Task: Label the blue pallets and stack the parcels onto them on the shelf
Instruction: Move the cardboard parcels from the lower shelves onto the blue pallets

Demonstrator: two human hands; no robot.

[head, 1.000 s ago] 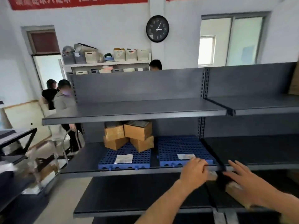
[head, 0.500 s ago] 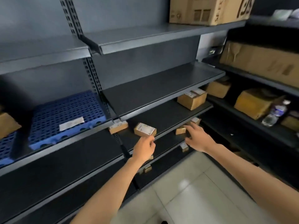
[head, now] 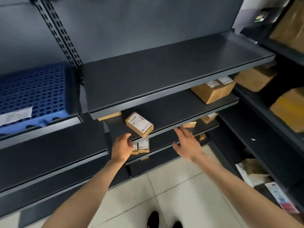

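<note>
A blue pallet point(head: 32, 94) with a white label point(head: 15, 115) on its front part lies on the dark shelf at the left. A small brown parcel point(head: 139, 125) with a white sticker sits at the front edge of a lower shelf, overhanging it a little. My left hand point(head: 121, 148) hovers just below and left of that parcel, fingers apart and holding nothing. My right hand point(head: 187, 143) is spread open to the parcel's right, near the shelf edge. Two little parcels point(head: 141, 146) lie one shelf lower, between my hands.
A larger brown parcel point(head: 213, 91) rests at the right end of the same shelf. More cartons point(head: 289, 107) fill the rack on the right. A bare dark shelf point(head: 164, 71) juts out above the parcels. Pale floor tiles point(head: 172, 186) lie below.
My view has swung from the blue pallets to the right-hand shelves and closed in. Both hands have come down in front of the small parcel, the right one drawing left toward it.
</note>
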